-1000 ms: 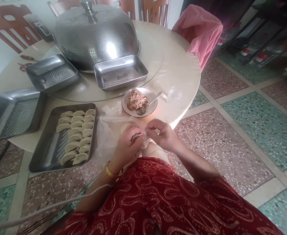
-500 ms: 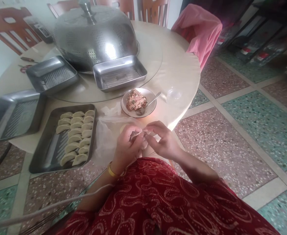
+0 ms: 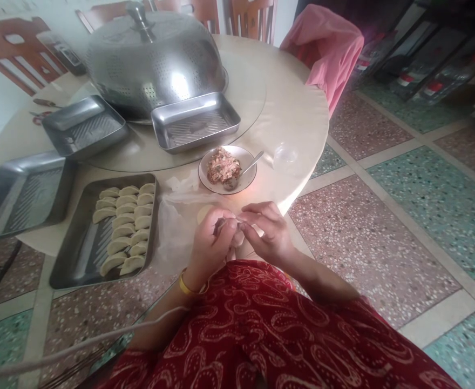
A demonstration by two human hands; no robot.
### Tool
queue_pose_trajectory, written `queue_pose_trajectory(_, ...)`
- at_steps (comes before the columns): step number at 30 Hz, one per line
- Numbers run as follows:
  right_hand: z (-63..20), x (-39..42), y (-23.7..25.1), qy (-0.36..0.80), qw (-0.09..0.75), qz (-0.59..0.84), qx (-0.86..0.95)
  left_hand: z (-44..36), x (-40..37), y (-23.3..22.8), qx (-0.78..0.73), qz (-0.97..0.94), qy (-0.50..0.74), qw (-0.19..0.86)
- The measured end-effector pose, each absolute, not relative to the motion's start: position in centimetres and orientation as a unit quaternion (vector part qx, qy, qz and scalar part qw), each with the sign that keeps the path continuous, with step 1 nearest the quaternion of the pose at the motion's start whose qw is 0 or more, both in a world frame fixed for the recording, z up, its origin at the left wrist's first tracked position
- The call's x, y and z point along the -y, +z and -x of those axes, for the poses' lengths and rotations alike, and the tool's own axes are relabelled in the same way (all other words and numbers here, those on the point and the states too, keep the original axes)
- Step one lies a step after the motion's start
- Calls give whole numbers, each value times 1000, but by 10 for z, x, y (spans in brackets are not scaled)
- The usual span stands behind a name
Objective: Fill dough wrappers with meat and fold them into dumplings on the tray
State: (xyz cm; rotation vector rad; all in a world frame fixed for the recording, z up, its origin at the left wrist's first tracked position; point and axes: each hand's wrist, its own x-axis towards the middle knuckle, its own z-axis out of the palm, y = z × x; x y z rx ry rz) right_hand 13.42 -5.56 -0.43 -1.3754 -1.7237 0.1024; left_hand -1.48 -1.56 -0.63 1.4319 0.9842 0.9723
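- My left hand [image 3: 213, 237] cups a dumpling [image 3: 226, 222] just off the near edge of the bench [image 3: 294, 124], fingers curled round its underside
- My right hand [image 3: 267, 232] meets the left one, its fingertips [image 3: 243, 219] pinched on the dumpling's seam; both hands are clamped on the same piece, above my red patterned lap
- A yellow bangle [image 3: 187, 286] sits on my left wrist
- Just beyond the hands lies a clear plastic bag [image 3: 172, 227] with a round wrapper [image 3: 203, 213] showing through
- A small bowl of minced filling [image 3: 223, 167] stands past that, a spoon [image 3: 248, 165] resting in it
- To the left, a steel tray [image 3: 75, 254] holds folded dumplings [image 3: 126, 227] in two rows
- Three more steel trays [image 3: 195, 121] and a perforated steel dome cover [image 3: 152, 59] sit farther back
- A pink cloth [image 3: 326, 48] hangs over a chair on the far right
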Motion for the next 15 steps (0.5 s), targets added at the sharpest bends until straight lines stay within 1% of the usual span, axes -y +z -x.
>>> queue_pose_trajectory(6, -135, 57, -14, 3, 466, 564, 682, 17, 15, -8, -419, -610, 408, 535)
queue_pose_trajectory(11, -133, 57, -17, -72, 477, 535, 694, 15, 16, -10, -417, -615, 406, 532)
queue_pose_trajectory(13, -135, 59, -16, -55, 476, 545, 688, 14, 15, -10, -416, -613, 406, 535)
queue_pose_trajectory(14, -137, 59, -16, -21, 483, 554, 678, 14, 15, -10, -415, -612, 407, 537)
queue_pose_trajectory(15, -138, 59, -15, 40, 500, 561, 659, 14, 15, -9, -415, -611, 405, 539)
